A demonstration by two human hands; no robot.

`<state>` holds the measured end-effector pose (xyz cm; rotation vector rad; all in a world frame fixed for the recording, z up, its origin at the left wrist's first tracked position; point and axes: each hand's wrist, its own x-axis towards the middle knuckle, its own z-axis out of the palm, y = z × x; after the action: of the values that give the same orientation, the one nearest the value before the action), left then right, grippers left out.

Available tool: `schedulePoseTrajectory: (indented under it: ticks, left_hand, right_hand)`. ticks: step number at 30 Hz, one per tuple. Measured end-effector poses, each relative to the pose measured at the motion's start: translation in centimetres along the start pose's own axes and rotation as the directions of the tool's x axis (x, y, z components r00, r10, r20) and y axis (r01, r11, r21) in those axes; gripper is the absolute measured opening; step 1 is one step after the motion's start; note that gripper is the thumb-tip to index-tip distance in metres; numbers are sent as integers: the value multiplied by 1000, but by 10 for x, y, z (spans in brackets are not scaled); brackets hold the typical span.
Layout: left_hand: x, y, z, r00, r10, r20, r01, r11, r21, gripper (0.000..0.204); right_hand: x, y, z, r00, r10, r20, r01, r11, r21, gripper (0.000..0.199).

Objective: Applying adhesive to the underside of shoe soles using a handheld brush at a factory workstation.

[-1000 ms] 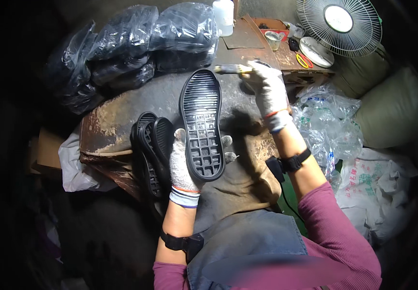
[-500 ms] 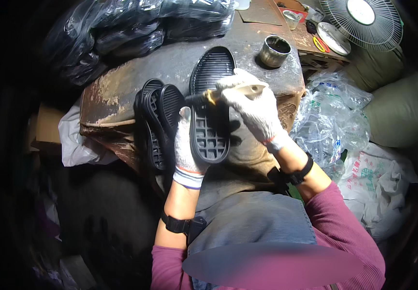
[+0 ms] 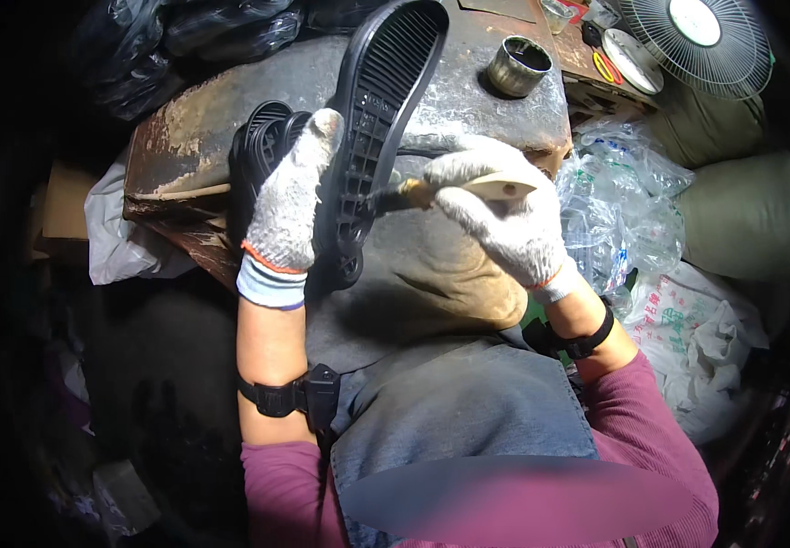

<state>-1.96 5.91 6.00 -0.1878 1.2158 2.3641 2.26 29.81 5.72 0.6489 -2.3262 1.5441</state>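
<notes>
My left hand, in a white knit glove, grips a black shoe sole by its left edge, thumb uppermost. The sole is tilted, its ribbed and gridded face toward me and its upper end leaning right. In my gloved right hand is a brush with a pale handle, pinched between thumb and fingers. Its dark bristles reach the gridded lower part of the sole, at the right edge. More black soles stand behind my left hand, partly hidden by it.
A metal cup with dark residue stands on the worn bench. Black plastic-wrapped bundles lie at the back left. To the right are clear plastic bags, a fan, orange-handled scissors and a stuffed green sack.
My left hand has moved left, and the sole now stands higher and more tilted. The brush has gone from the sole's middle down to its lower gridded part.
</notes>
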Motion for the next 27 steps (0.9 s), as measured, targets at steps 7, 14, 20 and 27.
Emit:
schedulePoseTrajectory:
  ticks: [7, 14, 20, 27]
  left_hand:
    - [-9, -14, -20, 978, -29, 208, 12, 997, 82, 53]
    - [3, -48, -27, 956, -120, 268, 181, 959, -216, 65]
    - [-4, -76, -34, 953, -115, 281, 215, 909, -356, 71]
    - [-4, -67, -20, 896, -121, 426, 347, 790, -505, 77]
  right_hand:
    - [33, 23, -20, 926, 305, -222, -271, 947, 171, 19]
    - [56, 70, -38, 896, -307, -322, 149, 889, -432, 13]
    - [50, 50, -36, 935, -330, -128, 169, 734, -658, 12]
    - [101, 71, -22, 852, -519, -61, 359, 666, -654, 5]
